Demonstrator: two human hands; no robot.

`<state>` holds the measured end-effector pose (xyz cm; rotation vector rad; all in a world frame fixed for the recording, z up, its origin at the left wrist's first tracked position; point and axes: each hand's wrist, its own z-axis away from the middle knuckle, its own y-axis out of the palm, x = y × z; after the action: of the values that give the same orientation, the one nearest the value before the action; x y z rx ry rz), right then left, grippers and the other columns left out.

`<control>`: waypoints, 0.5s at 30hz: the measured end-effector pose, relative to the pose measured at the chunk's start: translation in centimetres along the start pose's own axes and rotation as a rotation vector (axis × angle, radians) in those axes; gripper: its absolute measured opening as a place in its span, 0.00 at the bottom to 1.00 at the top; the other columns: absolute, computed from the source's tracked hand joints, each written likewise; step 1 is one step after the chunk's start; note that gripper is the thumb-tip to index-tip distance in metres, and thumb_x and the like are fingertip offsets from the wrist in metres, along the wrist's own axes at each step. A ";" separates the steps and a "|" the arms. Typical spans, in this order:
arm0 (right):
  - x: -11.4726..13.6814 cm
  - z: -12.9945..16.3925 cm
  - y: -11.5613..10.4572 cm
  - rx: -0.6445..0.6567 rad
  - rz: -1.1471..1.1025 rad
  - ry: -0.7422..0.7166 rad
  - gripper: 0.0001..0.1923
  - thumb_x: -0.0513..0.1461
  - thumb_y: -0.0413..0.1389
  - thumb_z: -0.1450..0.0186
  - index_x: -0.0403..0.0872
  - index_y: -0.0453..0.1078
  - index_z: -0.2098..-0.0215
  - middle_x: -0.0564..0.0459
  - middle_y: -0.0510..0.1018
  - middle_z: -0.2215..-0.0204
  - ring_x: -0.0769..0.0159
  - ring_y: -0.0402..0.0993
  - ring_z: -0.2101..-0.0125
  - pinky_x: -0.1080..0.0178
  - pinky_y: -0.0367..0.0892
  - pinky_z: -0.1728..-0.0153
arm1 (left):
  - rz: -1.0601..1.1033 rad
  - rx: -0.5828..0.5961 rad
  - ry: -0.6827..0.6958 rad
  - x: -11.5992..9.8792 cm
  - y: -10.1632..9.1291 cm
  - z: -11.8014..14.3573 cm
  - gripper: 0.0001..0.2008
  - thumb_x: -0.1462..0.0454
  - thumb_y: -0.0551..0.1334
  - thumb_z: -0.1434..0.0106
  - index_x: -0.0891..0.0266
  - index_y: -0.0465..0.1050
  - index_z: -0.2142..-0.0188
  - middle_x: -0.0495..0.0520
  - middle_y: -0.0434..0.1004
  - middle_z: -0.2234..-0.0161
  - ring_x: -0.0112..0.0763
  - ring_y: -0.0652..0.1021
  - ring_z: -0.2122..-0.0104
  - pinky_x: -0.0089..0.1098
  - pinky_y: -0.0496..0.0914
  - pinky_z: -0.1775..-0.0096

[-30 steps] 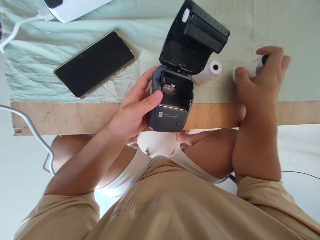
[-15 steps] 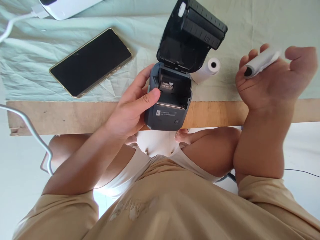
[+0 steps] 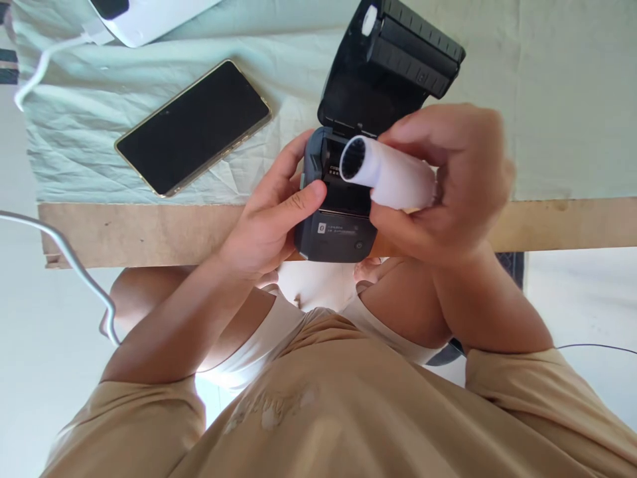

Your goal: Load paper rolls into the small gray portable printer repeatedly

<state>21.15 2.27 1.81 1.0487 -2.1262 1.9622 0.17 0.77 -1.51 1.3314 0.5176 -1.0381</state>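
Observation:
A dark grey portable label printer (image 3: pixel 338 236) stands tilted at the table's front edge, its black lid (image 3: pixel 378 73) swung up and back. My left hand (image 3: pixel 271 219) is closed round its left side, the thumb on the rim of the compartment. Over that compartment, my right hand (image 3: pixel 458 179) grips a white paper roll (image 3: pixel 405 176) between thumb and fingers. The roll's dark hollow end points left toward the compartment. Whether the roll touches the printer I cannot tell. The second paper roll, beside the printer earlier, is hidden by my right hand.
To the left of the printer a phone (image 3: pixel 194 126) with a dark screen lies on the pale green cloth (image 3: pixel 567 99). A white device (image 3: pixel 149 20) with a cable (image 3: pixel 54 50) is at the top left. The bare wooden table edge (image 3: pixel 139 232) runs along the front.
My right hand has swung in from the far right, bringing the paper roll over the printer's compartment. The roll has gone from lying on the open palm to being gripped. My left hand keeps its hold.

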 end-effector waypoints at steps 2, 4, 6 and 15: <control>0.2 -0.6 0.4 -0.082 0.024 -0.027 0.19 0.39 0.57 0.29 0.52 0.75 0.41 0.41 0.82 0.42 0.42 0.80 0.39 0.39 0.77 0.39 | -0.005 -0.025 -0.015 -0.1 0.1 0.0 0.31 0.55 0.73 0.29 0.54 0.71 0.30 0.58 0.88 0.42 0.59 0.87 0.39 0.35 0.85 0.61; 0.2 -1.0 0.7 -0.120 0.039 -0.036 0.15 0.37 0.56 0.30 0.53 0.76 0.47 0.43 0.84 0.43 0.45 0.82 0.40 0.41 0.77 0.38 | -0.003 -0.052 -0.032 -0.1 0.2 0.0 0.31 0.54 0.74 0.30 0.53 0.71 0.32 0.57 0.87 0.40 0.60 0.85 0.36 0.38 0.87 0.57; 0.2 -1.2 1.0 -0.112 0.022 -0.042 0.14 0.35 0.55 0.31 0.54 0.75 0.50 0.45 0.86 0.43 0.48 0.84 0.39 0.43 0.78 0.39 | 0.013 -0.064 -0.022 -0.1 0.1 -0.1 0.31 0.52 0.75 0.32 0.53 0.73 0.33 0.56 0.87 0.40 0.60 0.83 0.33 0.42 0.88 0.52; 0.5 -0.8 0.5 -0.264 0.016 -0.158 0.11 0.35 0.55 0.29 0.56 0.79 0.63 0.48 0.88 0.60 0.51 0.85 0.57 0.45 0.78 0.49 | 0.046 -0.024 0.023 0.4 -0.6 -0.4 0.26 0.53 0.75 0.32 0.51 0.77 0.37 0.53 0.87 0.40 0.56 0.83 0.32 0.43 0.86 0.46</control>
<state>20.23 2.76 1.78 1.1718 -2.3973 1.5923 0.00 1.10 -2.27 1.3293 0.5130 -0.9765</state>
